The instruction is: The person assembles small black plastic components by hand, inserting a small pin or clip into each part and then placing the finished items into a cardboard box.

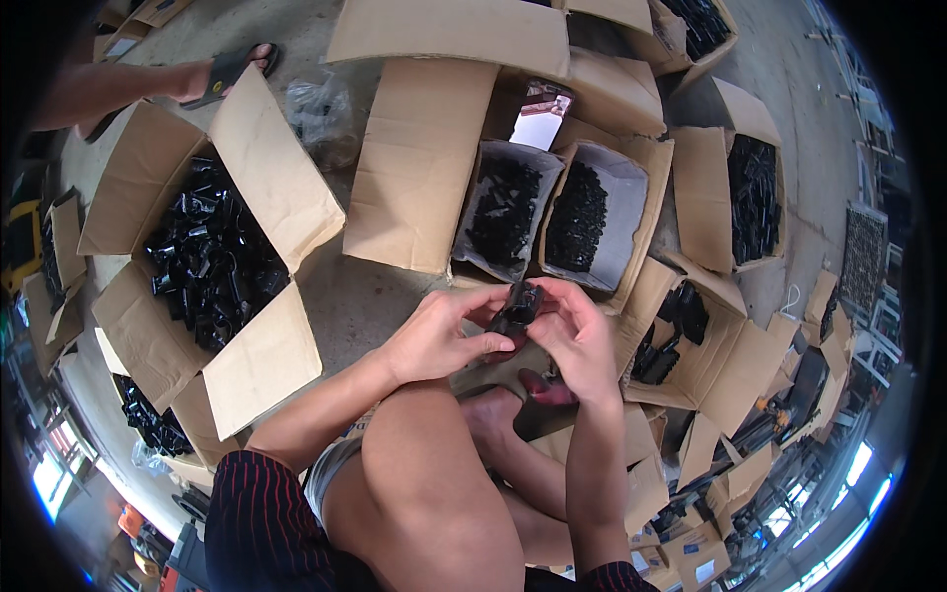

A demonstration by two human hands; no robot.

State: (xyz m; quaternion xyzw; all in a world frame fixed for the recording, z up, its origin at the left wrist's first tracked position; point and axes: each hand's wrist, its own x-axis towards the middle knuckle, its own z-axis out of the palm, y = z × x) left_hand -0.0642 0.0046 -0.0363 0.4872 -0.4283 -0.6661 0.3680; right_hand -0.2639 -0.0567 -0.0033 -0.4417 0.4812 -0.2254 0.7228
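Between my two hands, above my knees, is a glossy black plastic part (519,306); its exact kind is not clear. My left hand (442,333) grips its left side with fingers and thumb. From the right, my right hand (580,340) pinches the same part near its upper end. Just beyond my hands, two grey trays sit side by side in a cardboard box: the left tray (541,212) holds small black pieces, and the right tray (623,212) holds a heap of small black pieces at its left side. A lit phone (541,116) leans behind them.
An open carton of black plastic parts (212,247) stands at left. To the right, a smaller box (730,335) contains larger black parts, with another carton (755,197) of black pieces beyond. A clear plastic bag (321,113) and another person's sandalled foot (232,77) are at upper left.
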